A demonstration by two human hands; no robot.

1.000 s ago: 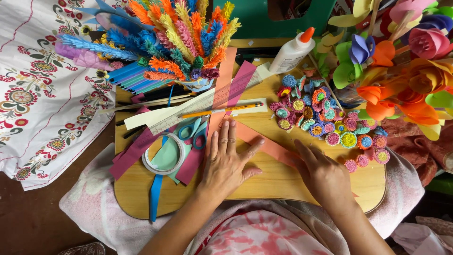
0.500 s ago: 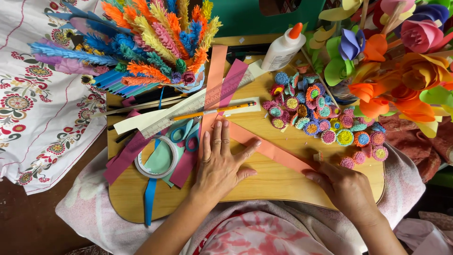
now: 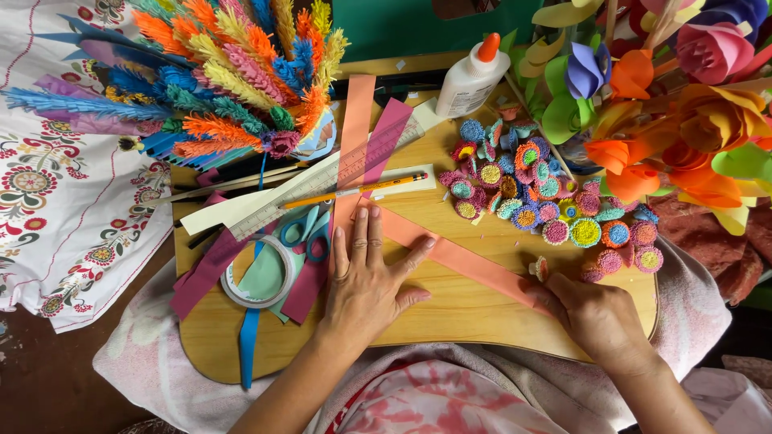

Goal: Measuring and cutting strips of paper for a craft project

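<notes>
Wooden lap board [image 3: 450, 321] lies across your knees as your worktop, over a pale towel, and both your hands rest on it. Nearest you, your right hand [image 3: 599, 317] has slid nearer and further right over the last second, down to the near end of the salmon paper strip [image 3: 458, 257]; its fingers curl onto that end, but you cannot tell from above whether they pinch it or only press it. Your left hand [image 3: 366, 281] has hardly moved: it lies flat, palm down, fingers spread and pointing away from you, thumb stretched right along the strip's edge, holding nothing, only weighing the strip down where it bends. So the strip now lies pulled out straight between your two hands, running from the middle of the board down toward the near right.

Left of your left hand sit a roll of tape [image 3: 259, 273] and blue-handled scissors [image 3: 305, 233]. Just beyond your fingertips lie a yellow pencil [image 3: 362, 189] and a clear ruler [image 3: 322, 181]. Farther right a cluster of small rolled paper flowers [image 3: 547, 201] spreads over the board. At the far edge stand a glue bottle [image 3: 474, 80], fringed paper leaves [image 3: 217, 72] to the left, and large paper blooms [image 3: 683, 104] to the right
</notes>
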